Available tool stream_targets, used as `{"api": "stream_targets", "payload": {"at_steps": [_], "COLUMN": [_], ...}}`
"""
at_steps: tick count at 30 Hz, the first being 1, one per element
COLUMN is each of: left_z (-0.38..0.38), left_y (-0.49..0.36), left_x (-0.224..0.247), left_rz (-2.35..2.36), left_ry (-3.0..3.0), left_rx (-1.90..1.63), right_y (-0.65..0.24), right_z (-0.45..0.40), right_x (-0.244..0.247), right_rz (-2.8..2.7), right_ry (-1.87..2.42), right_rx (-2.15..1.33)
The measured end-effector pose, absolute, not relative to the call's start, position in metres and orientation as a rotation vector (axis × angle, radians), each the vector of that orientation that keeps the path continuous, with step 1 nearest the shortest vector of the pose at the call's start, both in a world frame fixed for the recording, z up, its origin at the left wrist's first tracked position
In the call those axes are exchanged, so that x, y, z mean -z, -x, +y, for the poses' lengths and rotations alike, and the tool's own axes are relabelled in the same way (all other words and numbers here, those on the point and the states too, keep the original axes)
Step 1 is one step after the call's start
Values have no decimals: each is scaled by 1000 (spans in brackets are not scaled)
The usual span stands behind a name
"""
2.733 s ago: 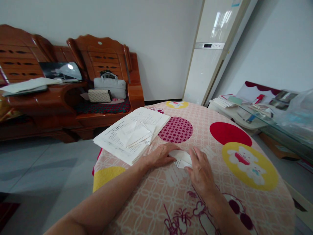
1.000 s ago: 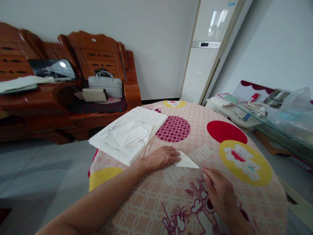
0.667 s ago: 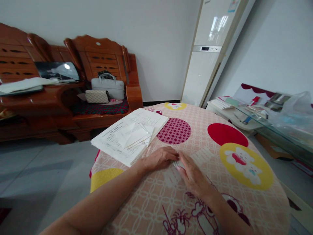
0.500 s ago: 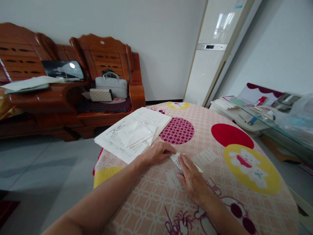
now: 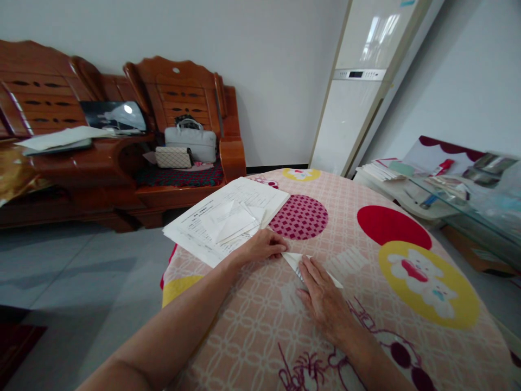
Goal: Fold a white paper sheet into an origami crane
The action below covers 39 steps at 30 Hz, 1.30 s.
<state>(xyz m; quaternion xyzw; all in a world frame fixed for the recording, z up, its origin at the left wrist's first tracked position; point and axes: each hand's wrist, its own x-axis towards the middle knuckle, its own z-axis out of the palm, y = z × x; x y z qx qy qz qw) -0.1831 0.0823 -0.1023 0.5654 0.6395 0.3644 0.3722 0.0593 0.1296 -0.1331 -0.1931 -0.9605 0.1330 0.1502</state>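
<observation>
A small folded paper (image 5: 292,260), white with some print, lies on the patterned tablecloth (image 5: 252,320). My left hand (image 5: 266,244) has its fingers curled together at the paper's upper left corner. Across the paper's right part, my right hand (image 5: 319,288) rests with fingers flat and thumb apart, hiding its middle. Left of the hands lies a stack of printed sheets (image 5: 195,228), and on it sit several folded white papers (image 5: 238,222).
Wooden chairs (image 5: 183,87) hold a grey bag (image 5: 193,142) and a quilted purse (image 5: 174,157). A tall white air conditioner (image 5: 337,119) stands behind the table. At the right, a glass shelf (image 5: 468,217) bears papers and plastic bags.
The view has shifted slightly, moving the scene a little to the right. My left fingers have drawn back a little from the paper, showing more of its corner. My right hand still lies on it.
</observation>
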Motion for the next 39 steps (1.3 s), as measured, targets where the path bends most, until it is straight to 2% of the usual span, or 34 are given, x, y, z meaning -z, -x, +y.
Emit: {"api": "stream_targets", "payload": {"at_steps": [14, 24, 39], "left_z": [85, 79, 80], "left_y": [185, 178, 180], "left_x": [108, 98, 96], "left_rz": [1692, 1780, 1876], "left_ry": [-1600, -2308, -2256], "left_rx": [-906, -653, -571], "right_y": [-58, -59, -55], "right_z": [130, 132, 131], "right_x": [131, 130, 131], "right_rz": [-2756, -2759, -2797], "right_ry": [564, 542, 534], "right_rx": [-357, -303, -213]}}
